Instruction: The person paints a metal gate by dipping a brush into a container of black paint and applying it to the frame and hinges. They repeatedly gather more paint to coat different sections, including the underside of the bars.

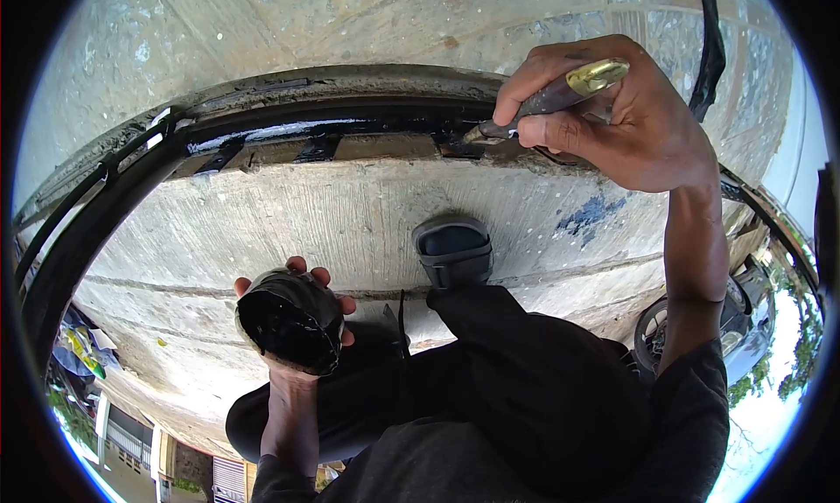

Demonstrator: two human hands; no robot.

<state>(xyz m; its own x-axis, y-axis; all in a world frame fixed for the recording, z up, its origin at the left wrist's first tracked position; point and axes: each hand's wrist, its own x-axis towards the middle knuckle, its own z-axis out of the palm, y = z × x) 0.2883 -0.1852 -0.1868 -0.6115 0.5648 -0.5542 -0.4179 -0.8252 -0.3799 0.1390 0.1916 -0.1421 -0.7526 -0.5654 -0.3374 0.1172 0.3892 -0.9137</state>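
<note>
My right hand (612, 118) is closed around a paintbrush (560, 90) with a dark handle and a gold-coloured end. The brush tip touches the black metal frame (376, 118) near its lower edge. Wet, shiny black paint covers the long bar and the short crosspieces under it. Lower left, my left hand (293, 363) holds a cup of black paint (289, 321) from below, its fingers wrapped round the far side. The cup is tilted toward me, and its opening shows dark liquid.
Thick black bars (96, 214) curve down the left side. A black sandal (453, 245) rests on the concrete floor (350, 206) near the middle. A motorcycle (652, 332) stands at the right. Coloured bags (83, 350) lie at the far left.
</note>
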